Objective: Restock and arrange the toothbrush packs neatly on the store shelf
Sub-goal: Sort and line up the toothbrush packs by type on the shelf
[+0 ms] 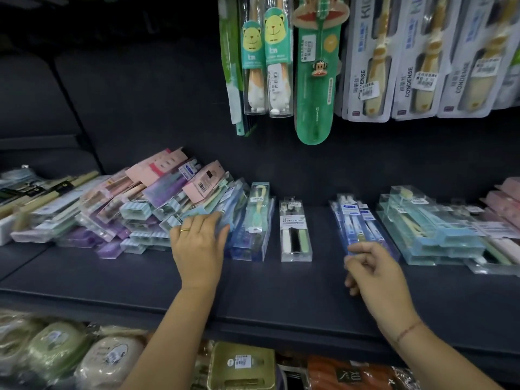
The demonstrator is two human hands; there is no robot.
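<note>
Toothbrush packs lie on a dark shelf (281, 291). A loose heap of pink, purple and blue packs (157, 204) slumps at the left. My left hand (198, 243), a ring on one finger, rests flat with straight fingers against the heap's right side, beside a stack of blue packs (253, 226). A clear "soft toothbrush" pack (294, 229) lies alone in the middle. To its right is a stack of blue packs (357, 220). My right hand (371, 268) hovers at that stack's near end, fingers loosely curled and holding nothing.
Light-blue packs (430, 229) and pink packs (503, 204) are stacked at the right. Children's and "Condense" toothbrush packs (368, 57) hang above the shelf. Wooden-handled brushes (42, 192) lie far left. Soap boxes (242, 364) fill the lower shelf.
</note>
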